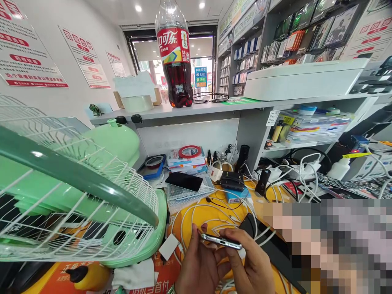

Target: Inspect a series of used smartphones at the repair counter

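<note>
A smartphone [221, 241] is held between both hands with its bottom edge facing me, so the charging port and speaker holes show. My left hand [199, 261] grips one end with thumb and fingers. On the other end, my right hand [249, 261] closes thumb and fingers. The phone's screen and back are mostly hidden at this angle. Below and around the hands, white cables [196, 208] lie looped over a yellow mat [183, 216]. A small white card [168, 246] rests to the left of my left hand.
A green desk fan [159, 228] with a white wire guard fills the left. Behind lie another phone [183, 181], a red tape roll [190, 151] and a black device [232, 180]. A cola bottle [176, 57] stands on the raised shelf. A blurred area covers the lower right.
</note>
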Demonstrator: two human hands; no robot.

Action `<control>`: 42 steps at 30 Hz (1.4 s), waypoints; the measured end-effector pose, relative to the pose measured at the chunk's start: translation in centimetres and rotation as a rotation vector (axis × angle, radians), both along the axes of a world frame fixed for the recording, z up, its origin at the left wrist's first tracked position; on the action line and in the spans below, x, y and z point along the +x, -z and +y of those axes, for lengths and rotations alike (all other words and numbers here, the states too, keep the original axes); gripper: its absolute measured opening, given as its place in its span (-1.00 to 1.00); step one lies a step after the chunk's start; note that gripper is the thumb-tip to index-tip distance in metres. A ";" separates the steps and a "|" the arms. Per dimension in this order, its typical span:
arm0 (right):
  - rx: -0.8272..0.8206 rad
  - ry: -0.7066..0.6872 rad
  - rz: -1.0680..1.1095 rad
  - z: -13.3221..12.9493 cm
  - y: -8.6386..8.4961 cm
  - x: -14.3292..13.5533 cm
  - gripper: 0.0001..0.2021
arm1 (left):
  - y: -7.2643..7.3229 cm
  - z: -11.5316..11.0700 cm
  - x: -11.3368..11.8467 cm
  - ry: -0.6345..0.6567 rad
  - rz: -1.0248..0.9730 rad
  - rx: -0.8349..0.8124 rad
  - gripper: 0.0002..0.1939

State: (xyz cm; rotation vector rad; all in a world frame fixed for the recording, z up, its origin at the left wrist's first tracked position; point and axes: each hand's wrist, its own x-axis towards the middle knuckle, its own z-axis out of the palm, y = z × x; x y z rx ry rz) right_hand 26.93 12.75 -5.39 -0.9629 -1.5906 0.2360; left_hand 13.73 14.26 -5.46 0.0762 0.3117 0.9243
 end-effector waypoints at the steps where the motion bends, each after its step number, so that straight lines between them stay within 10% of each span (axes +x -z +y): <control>1: 0.001 -0.006 -0.002 0.0 0.0 0.0 -0.69 | -0.1 0.0 0.0 -0.001 0.002 -0.001 -0.57; 27: 0.088 0.023 -0.158 0.1 -1.1 -0.1 -0.77 | -0.7 0.0 -0.8 -0.249 0.108 0.079 -0.65; 42: -0.630 -0.142 -0.135 0.2 -0.8 -1.3 -0.69 | -1.2 1.3 -2.2 -0.611 0.706 0.430 -0.43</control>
